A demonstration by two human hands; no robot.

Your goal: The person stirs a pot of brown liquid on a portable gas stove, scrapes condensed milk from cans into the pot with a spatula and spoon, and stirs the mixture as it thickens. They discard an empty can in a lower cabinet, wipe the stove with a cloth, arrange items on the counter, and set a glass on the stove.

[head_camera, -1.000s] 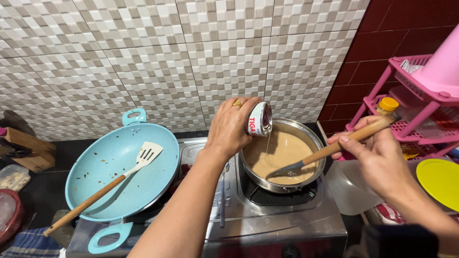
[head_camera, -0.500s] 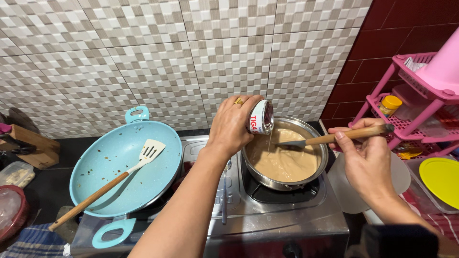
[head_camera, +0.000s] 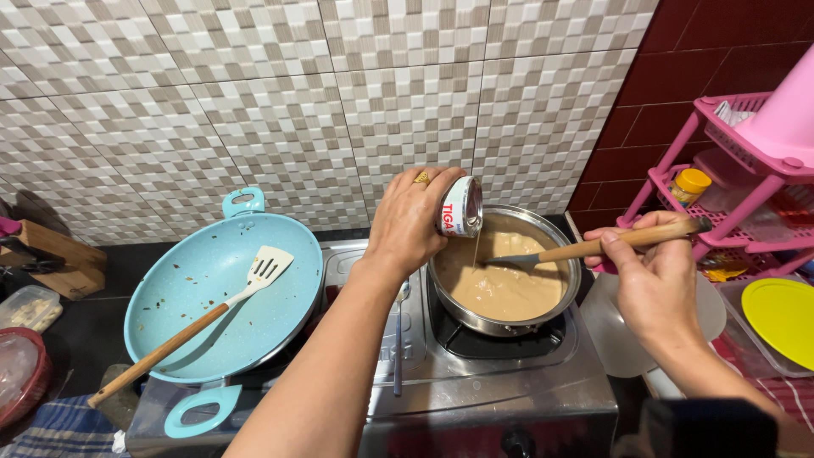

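My left hand [head_camera: 409, 223] grips a small tin can [head_camera: 461, 207], tipped on its side over a steel pot [head_camera: 560, 293]. A thin stream runs from the can into the light brown liquid [head_camera: 500, 287] in the pot. My right hand [head_camera: 649, 271] holds the wooden handle of a ladle [head_camera: 593, 246], whose metal end reaches over the liquid at the pot's far side. The pot stands on the right burner of a steel stove [head_camera: 509, 382].
A light blue wok [head_camera: 186, 288] with a wooden-handled slotted spatula [head_camera: 197, 322] sits on the left burner. A spoon [head_camera: 397, 339] lies on the stove between the burners. A pink rack [head_camera: 746, 170] and a yellow lid [head_camera: 780, 309] stand at right; a wooden block [head_camera: 47, 254] at left.
My right hand lifted the ladle out of the liquid and swung its end to the pot's far side. The can stays tipped and keeps pouring.
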